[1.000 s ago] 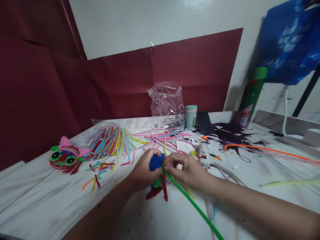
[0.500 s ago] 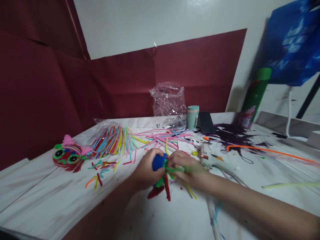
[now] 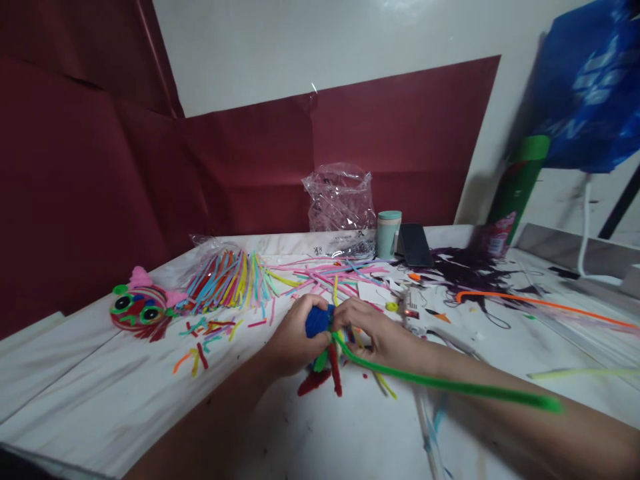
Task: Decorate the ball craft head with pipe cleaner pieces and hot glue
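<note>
My left hand (image 3: pixel 293 337) is closed around a blue fuzzy ball (image 3: pixel 318 320) with red and green pipe-cleaner pieces (image 3: pixel 330 373) hanging below it. My right hand (image 3: pixel 373 330) pinches a long green pipe cleaner (image 3: pixel 440 383) right at the ball; its free end sweeps out to the right above my forearm. Both hands hover just over the white table (image 3: pixel 100 407), near its middle.
A red pipe-cleaner figure with big green eyes (image 3: pixel 137 308) lies at the left. Beside it are a bag of coloured pipe cleaners (image 3: pixel 225 277) and scattered cut pieces (image 3: pixel 210 333). A clear plastic bag (image 3: pixel 343 207), a cup (image 3: pixel 389 233), a phone (image 3: pixel 414 245), a glue gun (image 3: pixel 417 313) and an orange pipe cleaner (image 3: pixel 525 300) lie behind.
The green pipe cleaner's free end has swung from pointing down toward the lower right to lying out flat to the right. My hands stay together at the blue ball.
</note>
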Demonstrator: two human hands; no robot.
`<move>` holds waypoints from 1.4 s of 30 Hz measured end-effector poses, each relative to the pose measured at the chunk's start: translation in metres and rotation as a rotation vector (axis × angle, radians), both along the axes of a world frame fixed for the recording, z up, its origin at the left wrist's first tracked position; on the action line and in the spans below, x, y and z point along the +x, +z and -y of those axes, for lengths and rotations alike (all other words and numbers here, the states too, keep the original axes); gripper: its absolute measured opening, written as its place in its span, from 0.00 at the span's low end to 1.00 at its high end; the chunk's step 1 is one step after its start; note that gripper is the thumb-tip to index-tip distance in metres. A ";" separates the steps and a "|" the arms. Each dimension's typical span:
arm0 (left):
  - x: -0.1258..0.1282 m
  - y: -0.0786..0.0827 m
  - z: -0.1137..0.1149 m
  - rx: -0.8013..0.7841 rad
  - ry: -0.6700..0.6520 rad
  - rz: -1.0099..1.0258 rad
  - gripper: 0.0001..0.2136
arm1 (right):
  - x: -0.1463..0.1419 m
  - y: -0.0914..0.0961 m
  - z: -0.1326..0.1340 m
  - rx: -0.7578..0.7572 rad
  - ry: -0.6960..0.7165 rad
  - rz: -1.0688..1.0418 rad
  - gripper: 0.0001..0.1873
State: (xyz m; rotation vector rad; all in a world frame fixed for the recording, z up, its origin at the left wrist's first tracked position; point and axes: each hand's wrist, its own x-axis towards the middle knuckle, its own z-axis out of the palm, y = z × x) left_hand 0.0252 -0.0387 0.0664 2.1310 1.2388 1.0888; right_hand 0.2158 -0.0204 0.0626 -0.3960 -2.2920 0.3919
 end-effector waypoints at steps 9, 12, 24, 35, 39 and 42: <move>0.001 0.001 0.003 0.040 -0.038 -0.024 0.14 | -0.010 0.003 -0.004 -0.437 -0.129 -0.074 0.07; 0.000 0.001 0.003 0.033 -0.063 -0.028 0.15 | -0.011 0.002 -0.006 -0.567 -0.111 -0.092 0.07; 0.000 0.001 0.002 0.019 -0.051 -0.035 0.14 | -0.016 0.001 -0.004 -0.687 -0.117 -0.168 0.17; -0.002 0.004 0.002 0.001 -0.088 -0.067 0.17 | -0.021 -0.004 -0.003 -0.620 -0.145 -0.246 0.16; 0.000 0.004 0.003 -0.003 -0.069 -0.049 0.14 | -0.022 -0.002 0.001 -0.629 -0.167 -0.250 0.15; 0.000 0.003 0.003 -0.011 -0.079 -0.043 0.13 | -0.022 -0.002 0.000 -0.667 -0.153 -0.259 0.16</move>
